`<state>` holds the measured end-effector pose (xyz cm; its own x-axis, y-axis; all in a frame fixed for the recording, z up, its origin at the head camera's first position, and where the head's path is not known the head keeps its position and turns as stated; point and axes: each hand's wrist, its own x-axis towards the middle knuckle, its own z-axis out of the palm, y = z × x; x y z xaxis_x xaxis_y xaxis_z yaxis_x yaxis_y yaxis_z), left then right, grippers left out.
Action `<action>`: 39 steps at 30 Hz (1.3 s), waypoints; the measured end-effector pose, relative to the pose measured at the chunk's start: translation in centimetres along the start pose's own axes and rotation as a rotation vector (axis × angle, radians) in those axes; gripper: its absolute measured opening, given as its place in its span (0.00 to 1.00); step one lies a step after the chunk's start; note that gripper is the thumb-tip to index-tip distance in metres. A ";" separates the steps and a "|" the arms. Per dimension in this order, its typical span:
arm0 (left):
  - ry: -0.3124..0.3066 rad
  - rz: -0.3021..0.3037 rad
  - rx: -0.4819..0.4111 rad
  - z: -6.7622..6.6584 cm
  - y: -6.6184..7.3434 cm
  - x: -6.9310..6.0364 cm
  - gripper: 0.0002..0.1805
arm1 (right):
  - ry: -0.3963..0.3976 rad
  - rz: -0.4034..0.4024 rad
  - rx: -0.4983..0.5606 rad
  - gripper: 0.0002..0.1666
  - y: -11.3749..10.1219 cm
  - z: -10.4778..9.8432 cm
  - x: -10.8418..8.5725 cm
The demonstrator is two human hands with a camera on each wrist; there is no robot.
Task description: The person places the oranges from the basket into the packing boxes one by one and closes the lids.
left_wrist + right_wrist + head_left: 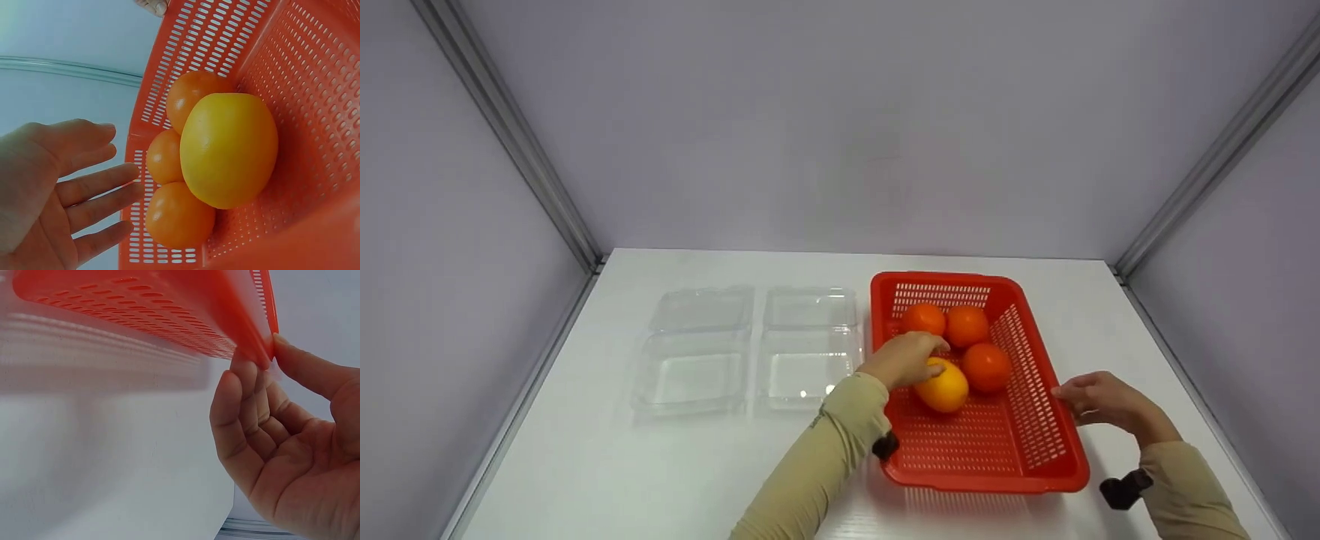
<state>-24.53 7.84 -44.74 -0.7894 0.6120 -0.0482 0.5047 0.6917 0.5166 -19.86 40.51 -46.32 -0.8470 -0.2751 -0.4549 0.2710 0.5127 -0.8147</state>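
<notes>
A red perforated plastic basket [960, 484] holds three round oranges [987, 368] and one larger yellow fruit [942, 387]. My left hand [909, 358] reaches over the basket's left side, above the yellow fruit in the head view. Its fingers look fairly straight in the left wrist view, with a gap between them and the yellow fruit [229, 151]. With thumb and fingers, my right hand [1110, 405] pinches the basket's right rim. In the right wrist view the basket's underside [140, 304] shows raised off the table, with its shadow below.
Two clear plastic clamshell boxes, a left one [694, 375] and a right one [810, 375], lie with lids unfolded on the white table [585, 465], left of the basket. Pale walls [840, 150] enclose the table at the back and both sides.
</notes>
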 end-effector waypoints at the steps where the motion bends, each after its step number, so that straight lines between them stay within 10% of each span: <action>1: -0.004 0.000 -0.003 0.1 0.0 0.1 0.19 | 0.004 0.004 -0.003 0.22 0.0 0.0 0.0; 39: -0.098 -0.028 0.296 3.3 1.4 2.2 0.42 | 0.017 -0.002 -0.006 0.25 0.3 0.3 -0.6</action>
<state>-24.44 11.42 -46.94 -0.7741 0.6154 -0.1486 0.5745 0.7814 0.2437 -19.14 40.58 -46.41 -0.8553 -0.2619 -0.4470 0.2667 0.5169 -0.8134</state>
